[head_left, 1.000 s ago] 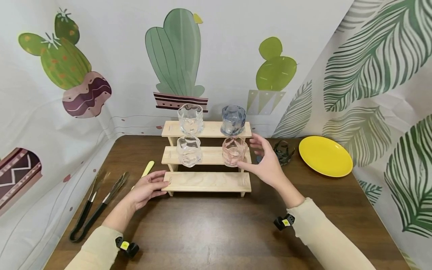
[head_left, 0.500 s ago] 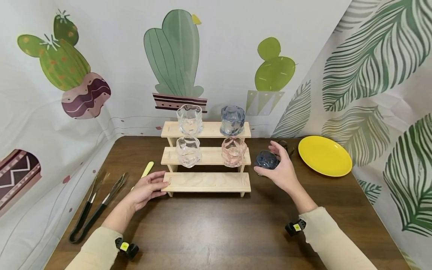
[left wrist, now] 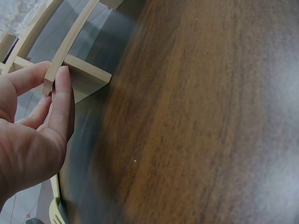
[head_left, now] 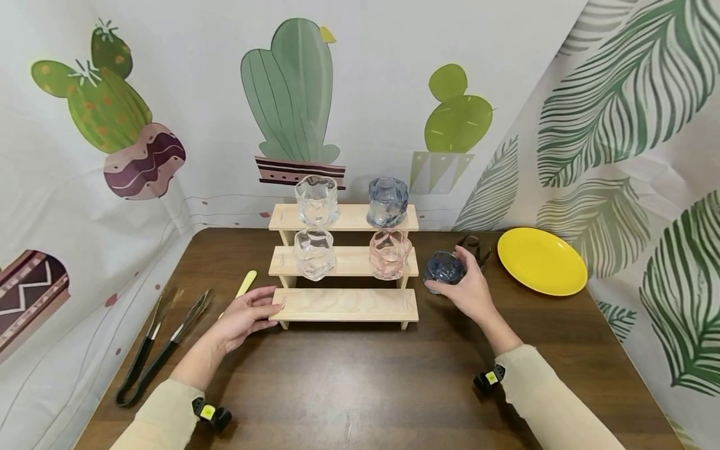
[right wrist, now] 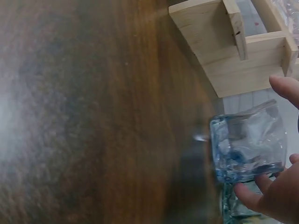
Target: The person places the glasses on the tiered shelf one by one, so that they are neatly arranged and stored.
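Observation:
A three-step wooden display stand (head_left: 344, 305) stands mid-table. My left hand (head_left: 247, 315) pinches the left end of its lowest board, thumb above and fingers beneath, as the left wrist view confirms. A dark blue faceted glass (head_left: 444, 267) rests upright on the table right of the stand. Around it my right hand (head_left: 469, 289) is spread, fingertips at its far side. In the right wrist view the thumb (right wrist: 286, 88) is apart from the blue glass (right wrist: 250, 147). Behind that hand, a dark greenish glass (head_left: 479, 249) is partly hidden.
Clear glasses (head_left: 316, 201) stand at the left of the top and middle steps. A blue glass (head_left: 388, 203) and a pink glass (head_left: 389, 255) stand at the right. A yellow plate (head_left: 542, 261) lies far right. Tongs (head_left: 163, 350) and a pale yellow-handled utensil (head_left: 246, 284) lie left.
My right hand has moved right, from beside the pink glass to around the dark blue glass on the table. The left hand keeps its pinch on the stand.

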The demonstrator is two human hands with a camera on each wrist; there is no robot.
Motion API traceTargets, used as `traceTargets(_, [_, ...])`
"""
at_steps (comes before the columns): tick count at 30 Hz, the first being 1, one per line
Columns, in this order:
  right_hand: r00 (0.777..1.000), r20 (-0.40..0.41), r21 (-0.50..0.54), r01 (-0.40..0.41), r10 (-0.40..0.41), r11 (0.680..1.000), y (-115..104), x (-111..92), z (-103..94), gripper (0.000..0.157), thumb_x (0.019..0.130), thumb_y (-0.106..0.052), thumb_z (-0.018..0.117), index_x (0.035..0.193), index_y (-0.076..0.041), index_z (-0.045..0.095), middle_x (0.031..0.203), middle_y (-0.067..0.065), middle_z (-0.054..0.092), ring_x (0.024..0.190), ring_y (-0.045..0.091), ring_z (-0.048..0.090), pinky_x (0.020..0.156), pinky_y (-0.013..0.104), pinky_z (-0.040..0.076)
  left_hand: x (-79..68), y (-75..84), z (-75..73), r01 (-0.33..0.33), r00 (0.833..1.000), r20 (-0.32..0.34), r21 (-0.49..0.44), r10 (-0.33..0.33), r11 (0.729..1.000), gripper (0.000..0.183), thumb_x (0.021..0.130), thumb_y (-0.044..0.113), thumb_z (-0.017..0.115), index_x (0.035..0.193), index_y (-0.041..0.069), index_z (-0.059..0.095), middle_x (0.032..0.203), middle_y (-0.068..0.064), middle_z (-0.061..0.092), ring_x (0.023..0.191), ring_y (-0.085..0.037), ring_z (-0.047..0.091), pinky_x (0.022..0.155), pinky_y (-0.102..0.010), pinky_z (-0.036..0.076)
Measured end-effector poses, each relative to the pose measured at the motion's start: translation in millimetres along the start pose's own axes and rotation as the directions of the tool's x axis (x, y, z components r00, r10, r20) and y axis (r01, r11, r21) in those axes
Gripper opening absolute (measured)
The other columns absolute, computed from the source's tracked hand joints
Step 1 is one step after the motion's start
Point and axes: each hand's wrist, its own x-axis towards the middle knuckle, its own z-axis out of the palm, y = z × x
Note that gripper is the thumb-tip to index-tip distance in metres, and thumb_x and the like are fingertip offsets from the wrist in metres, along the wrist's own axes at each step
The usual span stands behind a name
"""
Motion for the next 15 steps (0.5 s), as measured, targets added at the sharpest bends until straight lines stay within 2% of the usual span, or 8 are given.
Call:
traceTargets(8, [1.0, 0.007, 0.017, -0.019, 0.019, 1.0, 8, 0, 5.5, 0.106, 0.077, -0.026, 0.095, 0.158, -0.002, 0.029, 0.149, 0.024, 0.046, 0.134, 0.042, 0.047, 0.113, 0.058, 0.037, -0.3, -1.6, 0.1, 0.001, 1.0, -0.002, -0.007, -0.001, 1.0, 0.071, 0.1, 0.006, 0.069, 0.157, -0.006, 0.029, 0.131, -0.017, 0.058, 0.1, -0.017, 0.068, 0.084, -0.032, 0.06])
traceTargets(15, [0.998, 0.005, 0.081, -0.069, 0.069, 0.994, 15, -1, 8.2, 0.098, 0.08, -0.015, 0.092, 0.155, -0.001, 0.03, 0.147, 0.027, 0.046, 0.128, 0.044, 0.053, 0.105, 0.056, 0.047, -0.3, -0.6, 0.2, -0.002, 1.0, -0.001, -0.004, 0.002, 1.0, 0.072, 0.1, 0.006, 0.069, 0.158, -0.006, 0.029, 0.133, -0.019, 0.057, 0.101, -0.018, 0.067, 0.085, -0.032, 0.06])
